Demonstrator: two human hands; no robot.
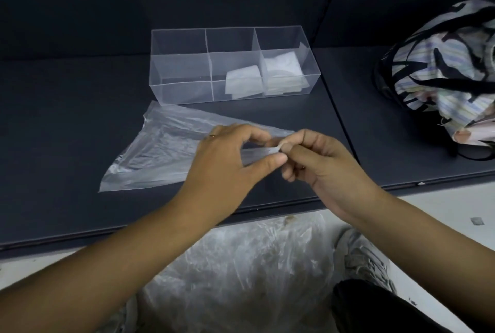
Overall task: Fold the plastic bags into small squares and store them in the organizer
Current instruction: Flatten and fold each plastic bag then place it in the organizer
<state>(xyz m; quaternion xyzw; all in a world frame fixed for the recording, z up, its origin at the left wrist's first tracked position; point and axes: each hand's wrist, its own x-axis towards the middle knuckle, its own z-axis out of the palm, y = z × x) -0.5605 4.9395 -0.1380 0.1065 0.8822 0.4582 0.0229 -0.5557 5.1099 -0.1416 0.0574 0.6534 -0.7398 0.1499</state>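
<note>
A dark tabletop (80,118) carries a clear plastic bag (158,150) lying flat near its front edge. Behind it stands the clear organizer (187,70) (folded squares (243,82) in its middle and right compartments). Both hands, left (230,155) and right (316,163), pinch the bag's right corner.

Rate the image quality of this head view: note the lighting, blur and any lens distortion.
Head view: dim, even light on the dark table, no hard shadows; mild blur softens the left hand and right hand pinching the clear plastic bag; the clear organizer is hard to see, with faint edges only; wide-angle bending curves the table's front edge; the patterned bag is cut off at right.
</note>
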